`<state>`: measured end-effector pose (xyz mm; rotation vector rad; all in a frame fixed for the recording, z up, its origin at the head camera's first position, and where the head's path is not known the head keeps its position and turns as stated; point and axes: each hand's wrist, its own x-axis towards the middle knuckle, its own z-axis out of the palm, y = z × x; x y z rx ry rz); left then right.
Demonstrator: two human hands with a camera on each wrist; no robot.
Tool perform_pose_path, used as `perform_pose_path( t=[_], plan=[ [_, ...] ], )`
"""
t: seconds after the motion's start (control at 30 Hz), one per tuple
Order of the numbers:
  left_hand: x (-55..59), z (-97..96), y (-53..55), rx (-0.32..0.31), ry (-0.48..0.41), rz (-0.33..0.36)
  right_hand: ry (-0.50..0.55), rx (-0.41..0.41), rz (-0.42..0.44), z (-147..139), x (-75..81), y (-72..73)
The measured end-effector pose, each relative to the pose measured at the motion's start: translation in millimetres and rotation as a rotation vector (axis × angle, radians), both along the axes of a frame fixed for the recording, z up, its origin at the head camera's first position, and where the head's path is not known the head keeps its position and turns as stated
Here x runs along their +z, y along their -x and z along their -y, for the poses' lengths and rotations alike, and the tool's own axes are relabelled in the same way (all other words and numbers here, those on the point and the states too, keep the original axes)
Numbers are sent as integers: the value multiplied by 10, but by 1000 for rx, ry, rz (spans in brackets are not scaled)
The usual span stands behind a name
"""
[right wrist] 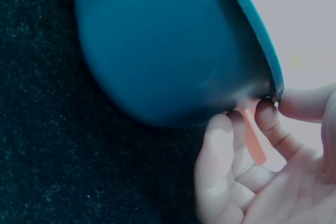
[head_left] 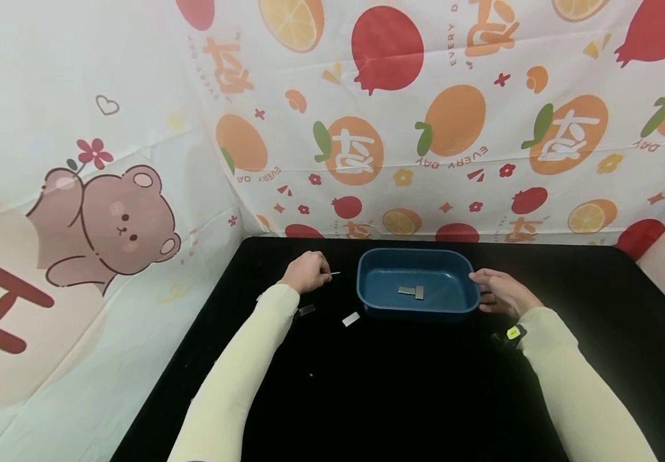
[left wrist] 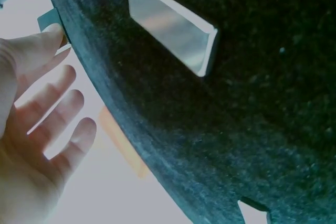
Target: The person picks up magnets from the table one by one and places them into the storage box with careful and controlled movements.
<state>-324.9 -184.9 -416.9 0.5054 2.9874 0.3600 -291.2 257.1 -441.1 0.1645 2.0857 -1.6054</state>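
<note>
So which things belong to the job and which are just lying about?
Likely the job:
blue tub, gripped by right hand
small piece pinched in left hand
two pieces in tub
two loose pieces

Just about:
fruit-print cloth
pale speck

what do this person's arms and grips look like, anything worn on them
The left sleeve and right sleeve are long, plain and pale yellow, reaching about to the wrists. The left grip and right grip are bare human ones, no gloves. By the right wrist sits a small bright yellow label on something dark; its marking is too small to read.
</note>
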Motion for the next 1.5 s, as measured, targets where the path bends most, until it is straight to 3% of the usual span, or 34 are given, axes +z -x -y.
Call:
perform_pose_path(
  t=[0.37, 0.7, 1.0, 1.27, 1.5],
  plan=[
    [110, 22, -6, -17, -19, -33, 8, -3, 2, 28, -19, 3],
    [148, 127, -95, -124, 62, -114, -13, -16, -6, 46, -30, 0],
    [303, 178, -98, -161, 11, -166, 1, -19, -9, 17, -34, -9],
    [491, 177, -149, -168, 11, -257, 2, -13, -20, 8, -48, -26],
    [574, 138, -198, -175, -5, -261, 8, -15, -23, 21, -48, -23]
  ],
)
